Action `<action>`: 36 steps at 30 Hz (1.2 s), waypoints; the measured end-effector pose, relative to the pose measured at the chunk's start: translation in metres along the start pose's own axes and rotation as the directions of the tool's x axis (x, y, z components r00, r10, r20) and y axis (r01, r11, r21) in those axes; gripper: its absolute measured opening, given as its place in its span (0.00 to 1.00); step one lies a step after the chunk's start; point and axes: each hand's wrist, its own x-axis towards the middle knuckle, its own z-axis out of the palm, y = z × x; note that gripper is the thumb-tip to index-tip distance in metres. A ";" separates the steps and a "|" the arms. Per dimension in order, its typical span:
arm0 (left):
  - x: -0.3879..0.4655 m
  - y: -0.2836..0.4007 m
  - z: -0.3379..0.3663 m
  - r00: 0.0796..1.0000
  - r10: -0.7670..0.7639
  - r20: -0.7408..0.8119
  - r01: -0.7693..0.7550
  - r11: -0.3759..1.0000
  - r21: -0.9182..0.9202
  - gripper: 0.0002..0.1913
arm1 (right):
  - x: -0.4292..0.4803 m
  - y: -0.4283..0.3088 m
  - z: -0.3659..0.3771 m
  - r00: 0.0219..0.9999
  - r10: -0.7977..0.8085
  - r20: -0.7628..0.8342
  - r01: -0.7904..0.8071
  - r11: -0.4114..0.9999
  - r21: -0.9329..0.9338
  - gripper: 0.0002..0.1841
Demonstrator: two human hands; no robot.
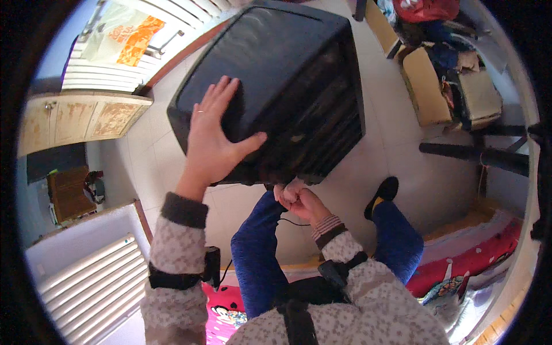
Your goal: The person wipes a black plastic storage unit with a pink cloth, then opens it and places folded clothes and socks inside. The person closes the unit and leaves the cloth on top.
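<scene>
A large black plastic case or cabinet (258,64), with ridges along its side, stands tilted in the view on the tiled floor before me. My left hand (215,129) lies on its smooth top face, fingers spread and thumb towards the ridged side. Near the lower edge of that side, my right hand (302,200) is closed on a crumpled pinkish cloth (294,189). Part of the cloth is hidden by my fingers. A thin dark cable (294,223) shows below that hand.
White radiators (95,293) and a worn wooden cabinet (86,118) stand at the left. Cardboard boxes (427,86) with piled items and dark furniture legs (474,155) are at the right. A pink patterned bedcover (461,267) lies beside my legs.
</scene>
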 end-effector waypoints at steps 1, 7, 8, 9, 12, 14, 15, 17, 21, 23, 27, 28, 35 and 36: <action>-0.004 0.003 0.002 1.000 -0.006 0.003 0.006 1.000 0.027 0.47 | -0.007 -0.001 0.010 0.989 -0.014 0.150 0.020 0.999 -0.033 0.07; -0.028 0.032 0.019 1.000 0.006 -0.027 -0.002 0.992 0.129 0.50 | -0.056 0.000 0.053 0.965 -0.002 0.262 0.029 0.995 -0.097 0.08; -0.035 0.039 0.023 1.000 0.010 -0.027 -0.006 0.991 0.133 0.50 | -0.069 0.001 0.058 0.943 0.026 0.333 0.013 0.993 -0.115 0.08; -0.039 0.044 0.025 0.999 0.013 -0.032 -0.009 0.990 0.141 0.50 | -0.082 0.001 0.065 0.945 0.059 0.321 -0.007 0.987 -0.160 0.08; -0.053 0.059 0.036 0.999 0.014 -0.044 -0.008 0.993 0.120 0.51 | -0.120 0.008 0.079 0.967 0.065 0.248 -0.006 0.973 -0.231 0.09; -0.058 0.065 0.040 0.997 0.034 -0.065 -0.026 0.992 0.124 0.52 | -0.138 0.007 0.088 0.964 0.042 0.262 0.024 0.969 -0.244 0.11; -0.062 0.068 0.043 0.995 0.044 -0.093 -0.033 0.992 0.122 0.52 | -0.155 0.005 0.084 0.961 0.041 0.274 0.026 0.972 -0.235 0.13; -0.071 0.078 0.052 0.990 0.061 -0.124 -0.047 0.993 0.112 0.53 | -0.197 -0.003 0.067 0.958 0.026 0.286 0.036 0.977 -0.209 0.16; -0.091 0.104 0.068 0.991 0.035 -0.129 -0.035 0.999 0.001 0.52 | -0.248 -0.002 0.056 0.967 -0.104 0.233 0.175 0.934 -0.312 0.20; -0.099 0.110 0.067 0.998 -0.017 -0.065 0.002 0.974 -0.224 0.47 | -0.274 0.004 0.055 0.904 -0.115 0.412 0.277 0.891 -0.360 0.22; -0.109 0.095 0.041 0.984 -0.167 0.066 0.160 0.648 -0.745 0.35 | -0.305 0.021 0.052 0.857 -0.154 0.491 0.393 0.813 -0.430 0.25; -0.122 0.088 0.034 0.985 -0.172 -0.025 0.094 0.648 -0.756 0.34 | -0.309 0.023 0.048 0.853 -0.165 0.495 0.423 0.775 -0.470 0.25; -0.303 -0.019 -0.020 0.763 -0.638 -0.106 0.244 0.436 -0.866 0.25 | -0.313 0.025 0.002 0.930 -0.281 0.236 0.358 0.836 -0.416 0.20; -0.340 -0.036 -0.024 0.681 -0.731 -0.038 0.334 0.357 -0.873 0.25 | -0.310 0.026 -0.001 0.928 -0.329 0.175 0.373 0.827 -0.421 0.20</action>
